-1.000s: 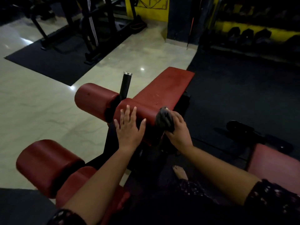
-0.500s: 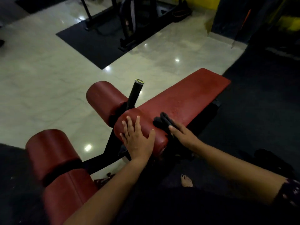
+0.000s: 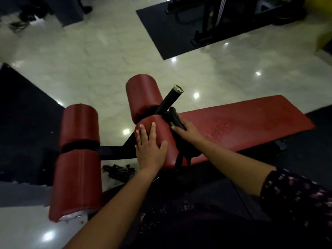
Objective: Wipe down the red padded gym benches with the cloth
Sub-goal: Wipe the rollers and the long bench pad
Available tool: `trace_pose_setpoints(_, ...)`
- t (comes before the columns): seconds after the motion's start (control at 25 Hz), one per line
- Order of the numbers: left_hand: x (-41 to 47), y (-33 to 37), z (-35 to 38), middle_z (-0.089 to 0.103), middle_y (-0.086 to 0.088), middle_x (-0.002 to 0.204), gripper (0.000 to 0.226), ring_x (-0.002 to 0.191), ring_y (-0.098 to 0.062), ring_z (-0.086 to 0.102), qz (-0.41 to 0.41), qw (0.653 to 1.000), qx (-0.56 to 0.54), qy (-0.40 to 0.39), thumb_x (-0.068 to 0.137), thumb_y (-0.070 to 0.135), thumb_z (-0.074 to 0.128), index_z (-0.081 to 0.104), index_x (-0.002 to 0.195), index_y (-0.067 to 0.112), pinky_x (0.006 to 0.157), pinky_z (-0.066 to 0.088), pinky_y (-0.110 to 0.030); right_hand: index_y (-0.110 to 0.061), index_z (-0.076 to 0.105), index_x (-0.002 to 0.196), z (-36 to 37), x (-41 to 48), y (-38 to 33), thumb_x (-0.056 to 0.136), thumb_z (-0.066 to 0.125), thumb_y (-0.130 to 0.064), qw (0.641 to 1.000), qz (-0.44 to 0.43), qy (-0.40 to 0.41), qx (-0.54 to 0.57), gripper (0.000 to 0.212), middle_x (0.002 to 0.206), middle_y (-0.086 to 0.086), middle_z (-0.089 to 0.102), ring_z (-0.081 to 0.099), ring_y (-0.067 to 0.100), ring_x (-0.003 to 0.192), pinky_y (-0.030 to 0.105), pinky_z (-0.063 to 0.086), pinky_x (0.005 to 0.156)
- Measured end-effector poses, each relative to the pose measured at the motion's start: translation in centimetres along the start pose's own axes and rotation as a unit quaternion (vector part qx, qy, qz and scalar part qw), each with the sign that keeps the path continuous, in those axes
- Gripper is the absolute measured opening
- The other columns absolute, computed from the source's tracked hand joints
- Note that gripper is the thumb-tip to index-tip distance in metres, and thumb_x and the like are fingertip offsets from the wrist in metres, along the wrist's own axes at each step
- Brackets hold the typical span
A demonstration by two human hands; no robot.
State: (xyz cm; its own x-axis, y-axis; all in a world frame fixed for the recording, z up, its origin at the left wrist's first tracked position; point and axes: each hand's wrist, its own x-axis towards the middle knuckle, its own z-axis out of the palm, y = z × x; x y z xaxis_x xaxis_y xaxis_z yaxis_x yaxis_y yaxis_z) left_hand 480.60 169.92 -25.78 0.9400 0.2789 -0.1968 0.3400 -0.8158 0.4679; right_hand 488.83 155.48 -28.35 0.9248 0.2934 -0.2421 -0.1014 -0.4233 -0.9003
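Observation:
A red padded bench (image 3: 242,123) runs from the centre to the right, its surface speckled with droplets. At its near end sits a red roller pad (image 3: 161,133). My left hand (image 3: 149,148) lies flat on that roller, fingers spread. My right hand (image 3: 186,130) presses a dark cloth (image 3: 173,117) into the gap between the roller and the bench pad. A second red roller (image 3: 142,95) stands behind, and two more red rollers (image 3: 79,150) are at the left.
A black post with a yellow-ringed cap (image 3: 170,99) rises between the rollers. A black clamp-like part (image 3: 120,170) lies on the pale tiled floor. Black mats (image 3: 179,29) and dark machine frames stand at the back right. Dark matting lies at the left and right.
The view has tilted down and swung left. My right hand with the cloth has slid further along the roller's end toward the post. My left hand stays flat on the roller.

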Motion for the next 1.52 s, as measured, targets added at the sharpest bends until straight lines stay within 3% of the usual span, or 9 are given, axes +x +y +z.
trace_pose_setpoints(0.16,-0.1,0.2,0.1,-0.009,0.0,0.165,0.072,0.151,-0.016,-0.011,-0.002,0.999,-0.03,0.012,0.095,0.037,0.047,0.008,0.156,0.037,0.122,0.007,-0.048,-0.027,0.018,0.151,-1.3,-7.8,3.3,0.085,0.062,-0.005,0.995,-0.06,-0.041,-0.073,0.082,0.141,-0.004,0.037,0.04,0.011,0.127,0.011,0.029,0.099)
trace_pose_setpoints(0.32,-0.1,0.2,0.0,-0.007,0.0,0.165,0.077,0.151,-0.017,-0.009,-0.006,0.999,-0.03,0.025,0.093,0.04,0.048,0.007,0.157,0.033,0.122,0.011,-0.049,-0.033,0.03,0.148,-3.0,-9.6,6.0,0.072,0.06,-0.022,0.986,-0.069,-0.094,-0.118,0.083,0.141,-0.007,0.045,0.047,0.01,0.126,0.017,0.036,0.101)
trace_pose_setpoints(0.48,0.0,0.1,0.0,-0.005,0.003,0.165,0.087,0.151,-0.013,-0.008,-0.018,0.998,-0.047,0.03,0.084,0.046,0.043,0.003,0.158,0.024,0.122,0.011,-0.049,-0.009,0.059,0.13,-4.0,-1.5,3.5,0.084,0.068,-0.014,0.995,0.059,0.035,-0.079,0.046,0.105,0.015,0.064,0.062,0.027,0.092,0.03,0.047,0.077)
trace_pose_setpoints(0.6,-0.2,0.1,-0.1,-0.005,0.004,0.165,0.085,0.151,-0.012,-0.008,-0.018,0.998,-0.048,0.028,0.087,0.045,0.045,0.003,0.158,0.024,0.122,0.012,-0.05,-0.008,0.056,0.131,-3.0,1.5,0.6,0.088,0.065,-0.008,0.991,0.116,-0.024,0.062,0.043,0.086,0.007,0.063,0.059,0.018,0.069,0.025,0.05,0.063)
trace_pose_setpoints(0.68,-0.2,0.0,-0.1,-0.005,0.004,0.165,0.083,0.151,-0.012,-0.008,-0.015,0.998,-0.049,0.031,0.091,0.039,0.052,0.003,0.158,0.024,0.121,0.012,-0.05,-0.008,0.06,0.125,-2.7,1.0,0.2,0.088,0.063,-0.006,0.988,0.129,-0.066,0.057,0.037,0.077,0.004,0.061,0.057,0.014,0.061,0.021,0.047,0.055)
trace_pose_setpoints(0.84,-0.1,-0.1,-0.1,-0.005,0.004,0.165,0.084,0.151,-0.013,-0.009,-0.009,0.998,-0.059,0.034,0.092,0.038,0.054,0.003,0.158,0.024,0.123,0.004,-0.045,-0.014,0.061,0.108,-5.8,-2.3,-0.1,0.089,0.065,-0.003,0.981,0.111,-0.153,-0.041,0.022,0.086,0.007,0.066,0.062,0.014,0.07,0.015,0.049,0.06)
trace_pose_setpoints(1.08,-0.3,-0.1,-0.3,-0.008,0.0,0.165,0.087,0.151,-0.015,-0.012,0.003,0.998,-0.058,0.028,0.093,0.041,0.052,-0.001,0.158,0.019,0.122,-0.002,-0.041,-0.013,0.058,0.128,-5.0,0.1,-4.1,0.087,0.066,-0.006,0.995,0.095,0.013,-0.002,0.043,0.099,0.009,0.063,0.061,0.021,0.08,0.024,0.048,0.063)
trace_pose_setpoints(1.32,-1.0,0.3,-0.7,-0.011,-0.006,0.165,0.097,0.151,-0.03,-0.004,-0.069,0.994,-0.079,0.015,0.088,0.054,0.054,-0.002,0.158,0.016,0.118,0.011,-0.058,-0.026,0.062,0.129,-3.3,-0.4,-7.0,0.083,0.068,-0.014,0.976,0.026,-0.011,-0.218,0.048,0.101,0.006,0.065,0.061,0.021,0.086,0.03,0.051,0.078)
trace_pose_setpoints(1.52,-1.0,0.2,-0.9,-0.008,-0.009,0.165,0.096,0.151,-0.032,-0.004,-0.063,0.994,-0.087,0.011,0.091,0.051,0.055,-0.005,0.157,0.016,0.119,0.017,-0.055,-0.031,0.056,0.136,-2.0,0.9,-9.6,0.085,0.066,-0.017,0.971,-0.06,-0.022,-0.23,0.054,0.106,0.002,0.063,0.061,0.018,0.092,0.024,0.044,0.076)
